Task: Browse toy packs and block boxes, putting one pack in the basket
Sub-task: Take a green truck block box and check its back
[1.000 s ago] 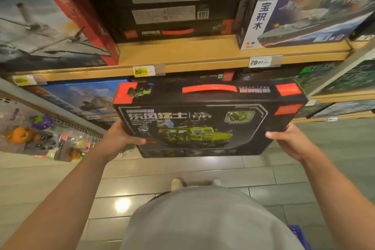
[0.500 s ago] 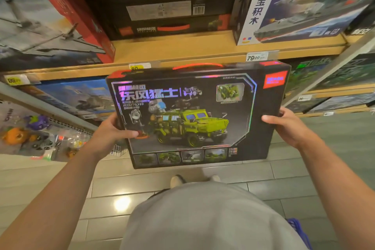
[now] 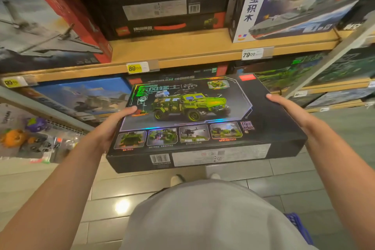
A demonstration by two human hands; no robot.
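- Two bare hands hold one flat black cardboard block box [image 3: 205, 122] printed with a green army truck, one hand at each short end.
- At the box's left edge, the left hand [image 3: 110, 126] grips with its thumb lying over the printed face and its fingers hidden underneath.
- At the right edge, the right hand [image 3: 288, 110] rests its thumb along the top face; its fingers are also hidden beneath, so how far they curl cannot be told.
- Held in the air, the box lies nearly flat with its picture side up and its barcode edge nearest the person, in front of the wooden shelf [image 3: 182, 53], touching nothing else.
- Yellow and white price tags [image 3: 135, 68] sit along the shelf's front edge; stacked black boxes [image 3: 162, 2] and a white warship box [image 3: 300, 0] stand on it, more boxes below.
- Only a corner of the blue plastic basket [image 3: 298, 227] shows, at the lower right on the grey tiled floor [image 3: 40, 184].
- To browse well, keeping both ends supported and the face level would likely let the panel pictures be read without the wide box sagging or slipping.
- Returning it probably calls for sliding it in squarely under the shelf edge.
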